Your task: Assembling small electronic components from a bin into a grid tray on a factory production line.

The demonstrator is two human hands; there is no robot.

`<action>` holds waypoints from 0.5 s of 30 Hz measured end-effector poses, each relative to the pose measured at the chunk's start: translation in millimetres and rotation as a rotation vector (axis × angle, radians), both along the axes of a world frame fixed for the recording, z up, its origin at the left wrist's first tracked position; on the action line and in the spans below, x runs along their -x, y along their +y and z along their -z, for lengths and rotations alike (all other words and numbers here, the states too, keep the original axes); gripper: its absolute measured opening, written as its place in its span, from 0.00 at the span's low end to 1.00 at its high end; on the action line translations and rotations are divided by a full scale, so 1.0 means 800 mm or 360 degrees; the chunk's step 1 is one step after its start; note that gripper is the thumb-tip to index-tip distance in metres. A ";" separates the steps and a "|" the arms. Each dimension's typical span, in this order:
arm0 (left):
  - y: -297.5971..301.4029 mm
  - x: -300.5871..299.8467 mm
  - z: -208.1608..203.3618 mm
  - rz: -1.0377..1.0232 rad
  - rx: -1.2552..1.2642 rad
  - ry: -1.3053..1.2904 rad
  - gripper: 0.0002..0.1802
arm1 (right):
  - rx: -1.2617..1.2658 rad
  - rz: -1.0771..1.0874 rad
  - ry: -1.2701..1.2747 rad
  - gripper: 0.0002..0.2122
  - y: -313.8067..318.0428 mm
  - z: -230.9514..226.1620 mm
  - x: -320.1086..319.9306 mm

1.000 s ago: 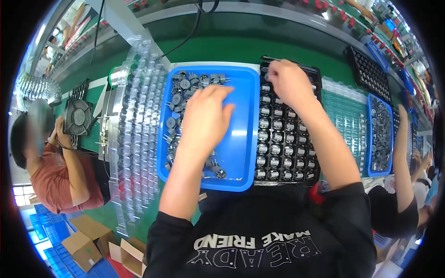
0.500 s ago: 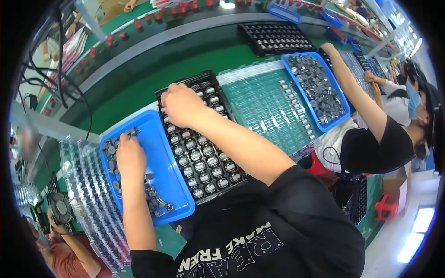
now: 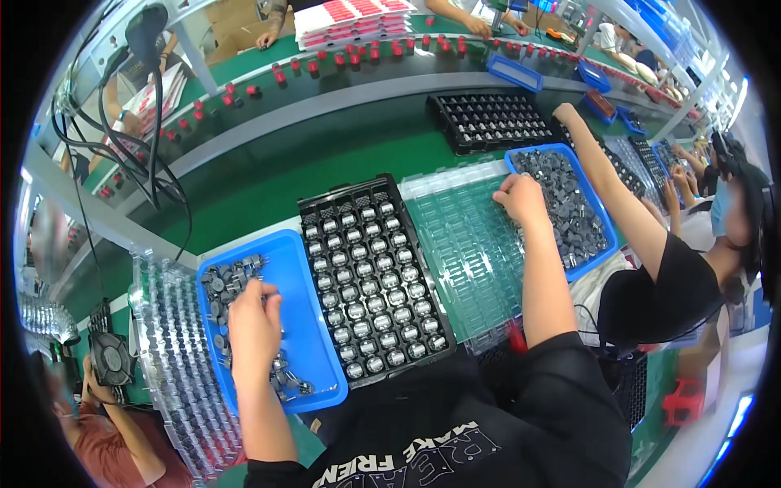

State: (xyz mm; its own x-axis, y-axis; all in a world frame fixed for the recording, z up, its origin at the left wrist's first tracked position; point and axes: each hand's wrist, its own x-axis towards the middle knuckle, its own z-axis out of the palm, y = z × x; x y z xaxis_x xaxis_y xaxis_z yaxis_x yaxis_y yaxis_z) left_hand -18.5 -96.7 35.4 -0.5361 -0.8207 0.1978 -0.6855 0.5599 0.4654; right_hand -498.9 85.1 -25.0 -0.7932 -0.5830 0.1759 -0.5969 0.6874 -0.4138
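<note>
My left hand (image 3: 254,325) is over the left blue tray (image 3: 306,325), among grey round components with metal legs (image 3: 230,281). Its fingers are curled, with thumb and forefinger near each other; any part between them is hidden. My right hand (image 3: 523,199) is above the clear plastic blister tray (image 3: 460,236), beside the right blue tray (image 3: 608,232). Its fingertips are drawn together, and I cannot make out anything in them. Between my arms lies a black tray (image 3: 447,329) whose pockets hold rows of silver-topped parts (image 3: 376,303); some pockets at its far end look dark.
Grey components (image 3: 561,199) heap the right blue tray. Stacked clear trays (image 3: 175,366) stand at the far left, below hanging black cables (image 3: 153,122). Another filled black tray (image 3: 492,122) lies farther back. A co-worker's arm (image 3: 614,175) reaches in at the right.
My right hand has left the black tray and moved right to the clear tray's edge. The left hand remains over its blue tray, fingers slightly lifted. The whole view has shifted.
</note>
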 end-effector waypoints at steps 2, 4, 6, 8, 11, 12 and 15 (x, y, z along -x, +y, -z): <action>0.020 0.005 -0.003 -0.0010 -0.0089 0.0259 0.05 | 0.0059 -0.0022 -0.0111 0.11 0.008 0.002 0.010; 0.034 -0.001 0.006 -0.0062 -0.0236 0.0328 0.07 | 0.0123 -0.0006 -0.0124 0.09 0.010 0.005 0.014; 0.049 -0.005 0.013 -0.0055 -0.0391 0.0617 0.13 | 0.0134 -0.0003 -0.0101 0.08 0.007 0.010 0.012; 0.052 -0.020 0.027 0.0012 -0.0485 0.0584 0.16 | 0.0201 0.0026 0.0135 0.07 0.009 0.012 0.011; 0.064 -0.035 0.038 -0.0027 -0.0855 0.1143 0.12 | 0.0288 -0.0091 0.0099 0.05 0.018 0.006 0.012; 0.065 -0.039 0.039 -0.0042 -0.0856 0.1141 0.12 | 0.0344 -0.0146 0.0071 0.04 0.018 0.004 0.013; 0.068 -0.050 0.044 -0.0122 -0.1051 0.1361 0.12 | 0.0298 -0.0241 -0.0030 0.06 0.026 -0.001 0.008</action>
State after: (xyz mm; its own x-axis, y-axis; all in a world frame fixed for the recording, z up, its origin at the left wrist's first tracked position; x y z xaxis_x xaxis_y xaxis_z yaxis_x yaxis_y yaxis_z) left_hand 21.7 -42.7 0.3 -0.3730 -0.9277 -0.0118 -0.0130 -0.0075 0.9999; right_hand -505.7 106.1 -24.1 -0.7032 -0.6544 0.2780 -0.6785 0.5008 -0.5375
